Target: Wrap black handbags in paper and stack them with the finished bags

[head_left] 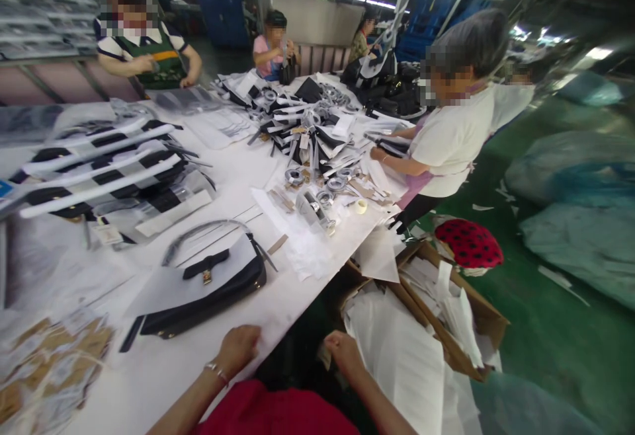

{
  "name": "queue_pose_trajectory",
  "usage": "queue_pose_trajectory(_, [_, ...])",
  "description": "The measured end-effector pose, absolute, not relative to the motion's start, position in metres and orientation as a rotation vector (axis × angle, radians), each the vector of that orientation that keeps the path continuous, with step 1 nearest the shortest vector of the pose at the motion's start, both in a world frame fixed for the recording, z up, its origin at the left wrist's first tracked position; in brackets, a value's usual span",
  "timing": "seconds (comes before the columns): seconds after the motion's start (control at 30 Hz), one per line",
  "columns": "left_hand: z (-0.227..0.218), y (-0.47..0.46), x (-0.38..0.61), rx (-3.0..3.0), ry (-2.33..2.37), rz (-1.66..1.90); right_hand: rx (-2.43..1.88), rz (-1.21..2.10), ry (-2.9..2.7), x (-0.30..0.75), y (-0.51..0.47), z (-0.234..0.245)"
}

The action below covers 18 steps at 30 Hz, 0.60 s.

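White tabletop (285, 296) runs away from the person. Nearest, the left hand (241, 349) is curled at the table's near edge, its palm turned from view, so whether it grips anything cannot be told. Across a dark gap, the right hand (344, 354) is curled too; a small pale patch shows by its fingers, but whether it is held is unclear. One dark handbag (218, 297), partly covered by a white sheet, lies just beyond the left hand. At near left, brown tags (54, 362) are blurred and cut off, their number uncertain. To the right, apparently two open cardboard boxes (489, 317) hold white sheets. Farther off are one tape roll (361, 206) and one red dotted cushion (469, 243). Beyond, overlapping bags (307, 124) defy counting. Four co-workers (454, 144) show at the far side; a fifth is mostly hidden at right.
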<state>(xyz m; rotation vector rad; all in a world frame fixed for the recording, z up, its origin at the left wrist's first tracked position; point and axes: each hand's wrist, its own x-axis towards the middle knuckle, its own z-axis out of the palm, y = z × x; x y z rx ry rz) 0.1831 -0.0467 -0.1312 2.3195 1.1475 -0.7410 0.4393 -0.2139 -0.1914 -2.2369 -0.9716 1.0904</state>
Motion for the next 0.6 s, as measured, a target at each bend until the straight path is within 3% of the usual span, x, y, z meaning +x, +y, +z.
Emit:
queue_pose_trajectory(0.27, [-0.124,-0.05,0.193,2.292,1.227,-0.782,-2.156,0.835,-1.367,0.488,-0.092,-0.129])
queue_pose_trajectory(0.6, [-0.119,-0.051,0.194,2.221,1.298,-0.781,-2.279,0.641,-1.886,0.492,-0.03,-0.142])
